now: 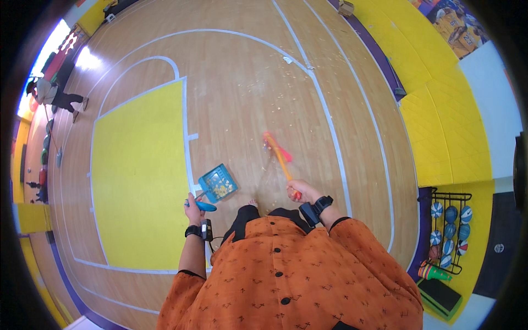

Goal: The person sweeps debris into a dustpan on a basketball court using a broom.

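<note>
My left hand (194, 210) grips the handle of a blue dustpan (218, 182), which holds yellowish and white scraps and sits low over the yellow painted area's edge. My right hand (303, 191) is closed around the orange handle of a broom (280, 154). Its pink-red bristles are blurred and lie on or just above the wooden floor, ahead and to the right of the dustpan. Small pale scraps (274, 99) are scattered on the floor beyond the broom, and a larger white piece (287, 60) lies near the curved line.
At the far left a person (53, 95) holds a long-handled mop or broom (59, 156). A rack of basketballs (449, 214), stacked colored cones (433, 271) and a green-edged black board (440, 298) stand at the right. Another broom head (399, 93) rests by the yellow padded wall (441, 136). A cardboard box (345, 8) sits farther off.
</note>
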The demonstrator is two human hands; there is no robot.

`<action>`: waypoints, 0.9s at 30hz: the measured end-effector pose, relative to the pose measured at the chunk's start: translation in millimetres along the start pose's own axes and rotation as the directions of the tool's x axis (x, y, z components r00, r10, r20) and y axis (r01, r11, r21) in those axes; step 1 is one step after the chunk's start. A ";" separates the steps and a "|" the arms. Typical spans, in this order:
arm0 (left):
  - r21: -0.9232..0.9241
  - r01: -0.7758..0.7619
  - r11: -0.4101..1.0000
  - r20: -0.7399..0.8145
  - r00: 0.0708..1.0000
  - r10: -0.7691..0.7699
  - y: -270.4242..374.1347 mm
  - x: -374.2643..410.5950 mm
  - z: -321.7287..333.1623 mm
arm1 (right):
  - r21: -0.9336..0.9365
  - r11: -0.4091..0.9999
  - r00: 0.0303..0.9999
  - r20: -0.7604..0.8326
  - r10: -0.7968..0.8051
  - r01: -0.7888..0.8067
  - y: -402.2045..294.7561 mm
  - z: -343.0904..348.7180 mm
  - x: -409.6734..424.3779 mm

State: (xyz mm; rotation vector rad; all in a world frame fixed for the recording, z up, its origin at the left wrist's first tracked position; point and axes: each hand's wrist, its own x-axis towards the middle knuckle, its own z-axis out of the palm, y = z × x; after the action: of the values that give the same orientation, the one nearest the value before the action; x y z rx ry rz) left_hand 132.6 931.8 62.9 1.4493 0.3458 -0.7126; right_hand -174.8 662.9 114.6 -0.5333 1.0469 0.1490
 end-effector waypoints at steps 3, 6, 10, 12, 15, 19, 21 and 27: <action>0.037 -0.041 0.998 0.054 0.998 0.039 6.5 12.0 20.2 | 0.558 0.810 0.940 0.339 -0.023 -0.181 -2.1 -13.7 -4.7; 0.060 -0.051 0.997 0.076 0.996 0.046 14.0 26.2 33.1 | 0.493 0.869 0.965 0.243 -0.101 -0.033 4.9 -8.7 -20.5; 0.065 -0.070 0.995 0.108 0.992 0.062 14.1 42.5 41.5 | 0.497 0.860 0.973 0.121 -0.196 0.112 1.5 -24.6 -51.0; 0.045 -0.047 0.998 0.102 0.994 0.042 15.1 42.5 45.5 | 0.524 0.841 0.978 0.061 -0.198 0.137 0.5 -52.4 -62.0; 0.032 -0.017 0.999 0.028 0.999 0.016 26.4 42.1 36.2 | 0.365 0.887 0.956 -0.183 -0.229 0.282 -3.0 -79.4 -87.1; 0.048 0.014 0.999 0.099 0.995 -0.018 59.8 30.6 39.0 | 0.236 0.948 0.942 -0.306 -0.138 0.215 -14.0 -174.6 -79.3; 0.037 -0.017 0.999 0.081 0.997 0.014 64.2 33.3 14.8 | 0.147 0.966 0.934 -0.322 -0.154 0.210 -27.4 -163.4 -84.8; 0.089 0.034 0.995 0.094 0.995 -0.043 -2.7 -15.0 32.0 | -0.185 0.905 0.844 -0.328 -0.424 0.383 11.4 -157.1 -42.0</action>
State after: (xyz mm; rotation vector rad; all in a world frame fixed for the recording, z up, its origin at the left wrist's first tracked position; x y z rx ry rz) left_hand 113.2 904.2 73.9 1.4881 0.2716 -0.8346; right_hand -323.2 601.8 85.8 -0.8983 1.2628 -0.2789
